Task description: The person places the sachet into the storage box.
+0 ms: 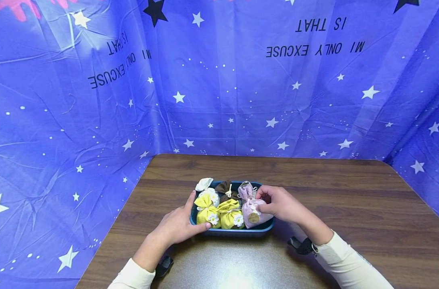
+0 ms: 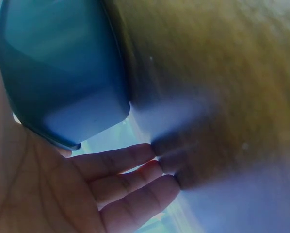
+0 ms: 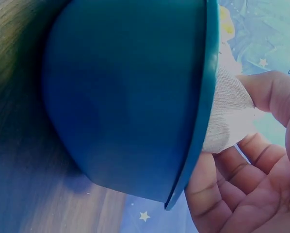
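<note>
A dark blue-green plastic tub [image 1: 233, 232] holds several small drawstring pouches. Along its front are two yellow pouches [image 1: 207, 216] with white flowers; behind them are a white pouch [image 1: 204, 184] and a brown pouch [image 1: 224, 188]. At the right end, a pink pouch [image 1: 253, 204] with a round tag leans. My right hand [image 1: 282, 204] pinches the pink pouch's side between thumb and fingers, its pale cloth [image 3: 227, 111] bulging over the rim. My left hand [image 1: 176, 224] rests against the tub's left end, thumb at the front rim, other fingers [image 2: 137, 199] extended near the tabletop.
The brown wood-grain table [image 1: 349, 192] extends around the tub on all sides. Blue star-printed cloth [image 1: 241, 92] hangs behind and at both sides. Black straps [image 1: 301, 245] are on both wrists.
</note>
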Available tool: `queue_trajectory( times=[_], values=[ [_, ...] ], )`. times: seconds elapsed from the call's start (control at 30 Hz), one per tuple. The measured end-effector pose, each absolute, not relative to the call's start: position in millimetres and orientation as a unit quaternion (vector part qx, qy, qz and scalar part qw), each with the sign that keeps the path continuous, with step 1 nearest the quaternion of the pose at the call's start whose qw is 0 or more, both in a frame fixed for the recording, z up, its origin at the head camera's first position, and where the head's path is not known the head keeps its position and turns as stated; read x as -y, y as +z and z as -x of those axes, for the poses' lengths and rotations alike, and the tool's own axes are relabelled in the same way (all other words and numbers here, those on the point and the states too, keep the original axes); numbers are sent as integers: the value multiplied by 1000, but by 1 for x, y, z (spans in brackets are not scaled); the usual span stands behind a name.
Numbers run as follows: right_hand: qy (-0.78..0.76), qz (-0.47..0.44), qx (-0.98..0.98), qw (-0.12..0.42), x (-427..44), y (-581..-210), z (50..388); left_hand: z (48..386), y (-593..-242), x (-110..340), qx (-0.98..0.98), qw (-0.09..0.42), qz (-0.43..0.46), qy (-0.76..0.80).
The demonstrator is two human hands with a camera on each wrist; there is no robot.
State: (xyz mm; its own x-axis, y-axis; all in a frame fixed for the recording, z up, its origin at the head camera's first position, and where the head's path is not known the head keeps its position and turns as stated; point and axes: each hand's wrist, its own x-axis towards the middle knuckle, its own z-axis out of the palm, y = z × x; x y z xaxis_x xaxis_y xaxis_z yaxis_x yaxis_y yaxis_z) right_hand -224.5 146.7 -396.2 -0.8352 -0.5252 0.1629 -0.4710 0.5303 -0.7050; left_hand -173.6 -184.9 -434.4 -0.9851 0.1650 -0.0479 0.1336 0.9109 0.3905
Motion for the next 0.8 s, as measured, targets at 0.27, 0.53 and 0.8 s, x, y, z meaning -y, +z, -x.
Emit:
queue_trajectory(
  times=[0.27,0.53,0.8],
  values=[
    [-384,298,-873,33,-145,-396,225,175,-434,184,-976,44,-76,198],
    [-430,281,-856,60,-153,-396,225,175,-435,183,-976,44,-79,199],
    [-443,242,-862,48,-178,-391,222,174,-433,183,-977,54,-72,195]
  ],
)
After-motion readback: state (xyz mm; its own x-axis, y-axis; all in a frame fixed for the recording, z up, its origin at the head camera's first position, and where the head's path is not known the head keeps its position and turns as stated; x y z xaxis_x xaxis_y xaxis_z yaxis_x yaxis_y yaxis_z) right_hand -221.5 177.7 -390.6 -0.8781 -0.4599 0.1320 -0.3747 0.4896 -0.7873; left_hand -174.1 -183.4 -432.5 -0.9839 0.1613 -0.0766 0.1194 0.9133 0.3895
